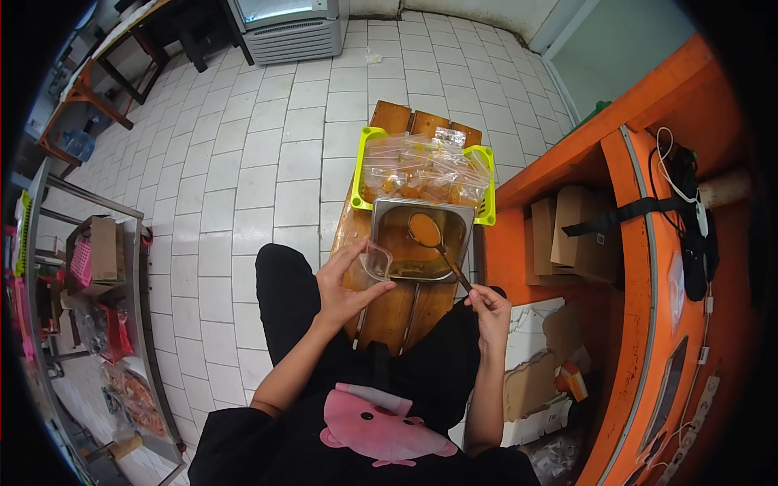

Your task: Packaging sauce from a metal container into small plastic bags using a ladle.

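Between the thumb and fingers of my left hand [343, 287] is a small clear plastic bag [377, 262], its mouth spread apart at the left rim of a steel pan [420, 277]. Orange-brown liquid [398, 243] lies in the pan. My right hand [491, 308] grips the dark handle of a spoon [425, 229], whose bowl, full of orange sauce, is above the pan. Behind the pan, a yellow-green plastic basket [360, 173] holds many zip bags [425, 161] with orange contents. Pan and basket rest on a wooden slatted bench [384, 316].
An orange cabinet [620, 364] with cardboard boxes [574, 234] stands close on the right. At the left is a metal shelf rack [149, 340] with a cardboard box and bagged goods. A fridge [295, 45] and a table [91, 91] are farther off.
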Motion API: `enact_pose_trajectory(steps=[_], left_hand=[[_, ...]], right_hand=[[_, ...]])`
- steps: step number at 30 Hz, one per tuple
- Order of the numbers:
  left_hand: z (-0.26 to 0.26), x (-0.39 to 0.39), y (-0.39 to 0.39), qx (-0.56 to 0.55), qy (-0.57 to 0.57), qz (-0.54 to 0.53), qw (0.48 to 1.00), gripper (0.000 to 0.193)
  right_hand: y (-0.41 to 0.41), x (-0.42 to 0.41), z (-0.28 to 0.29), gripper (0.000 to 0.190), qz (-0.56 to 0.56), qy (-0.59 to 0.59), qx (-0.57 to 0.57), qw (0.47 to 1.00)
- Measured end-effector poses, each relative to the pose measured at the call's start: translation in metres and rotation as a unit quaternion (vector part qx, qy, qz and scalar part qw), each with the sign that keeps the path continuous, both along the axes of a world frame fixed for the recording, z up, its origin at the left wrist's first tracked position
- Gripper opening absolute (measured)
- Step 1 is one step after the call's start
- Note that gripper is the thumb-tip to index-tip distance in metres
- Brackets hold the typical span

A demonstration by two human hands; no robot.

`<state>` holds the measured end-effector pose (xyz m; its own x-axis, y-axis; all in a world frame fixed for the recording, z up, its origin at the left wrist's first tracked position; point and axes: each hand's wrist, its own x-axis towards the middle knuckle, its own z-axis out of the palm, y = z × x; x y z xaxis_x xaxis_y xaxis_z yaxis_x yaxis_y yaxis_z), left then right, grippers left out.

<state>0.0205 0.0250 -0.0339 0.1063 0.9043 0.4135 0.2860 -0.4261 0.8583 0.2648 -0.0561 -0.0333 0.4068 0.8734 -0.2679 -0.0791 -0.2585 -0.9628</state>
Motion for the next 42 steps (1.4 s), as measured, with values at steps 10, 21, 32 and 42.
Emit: enact_pose_trajectory(steps=[10,21,32,42], left_hand=[[0.006,0.011,0.009,0.038,0.002,-0.011,0.999,0.067],[0.009,0.037,0.023,-0.066,-0.051,-0.096,0.992,0.066],[0.045,0.056,0.042,-0.035,-0.094,-0.187,0.977,0.065],[0.070,0.050,0.038,-0.004,-0.129,-0.236,0.963,0.065]], right_hand=[[-0.003,0.006,0.002,0.014,-0.025,-0.009,-0.004,1.000],[-0.003,0.016,0.060,0.015,-0.028,-0.053,0.047,0.997],[-0.007,0.005,0.114,0.012,-0.032,-0.078,0.105,0.991],[-0.014,0.000,0.131,0.012,-0.021,-0.092,0.130,0.987]])
